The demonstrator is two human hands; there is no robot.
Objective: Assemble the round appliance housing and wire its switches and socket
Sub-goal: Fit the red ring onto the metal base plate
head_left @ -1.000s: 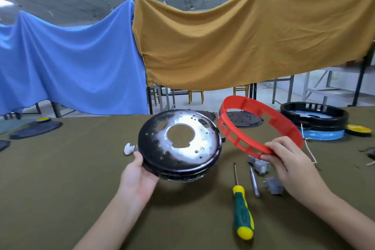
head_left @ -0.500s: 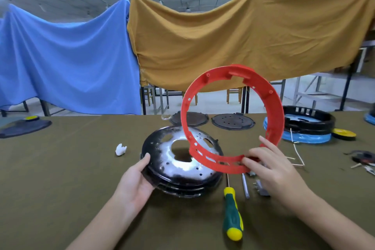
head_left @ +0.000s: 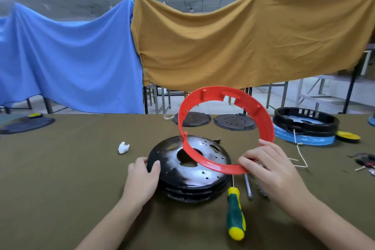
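Head view: the red ring (head_left: 263, 119) stands tilted on edge above the right part of the black plate (head_left: 188, 170), which lies flat on the olive table (head_left: 60, 168) at near centre. The ring's lower arc hangs just over the plate; whether it touches the metal cannot be told.

The step in hand looks like fitting the ring onto the plate, an early stage of building the housing; no switches or socket appear mounted yet. The next move probably calls for tipping the ring down flat, centring it on the plate and turning it until its pegs and notches meet the plate's holes.

The right hand (head_left: 272, 170) pinches the ring's near right edge, fingers curled over the rim and thumb beneath. The left hand (head_left: 142, 174) grips the plate's left rim, thumb on top and fingers round the edge, steadying it. Both forearms reach in from the near edge.

Just right of the plate lies a screwdriver (head_left: 235, 213) with a green and yellow handle, beside a metal bit (head_left: 248, 186). A small white part (head_left: 123, 147) sits left of the plate. Far right rests a black housing (head_left: 304, 122) on a blue base, and two dark discs (head_left: 234, 127) lie behind the ring.
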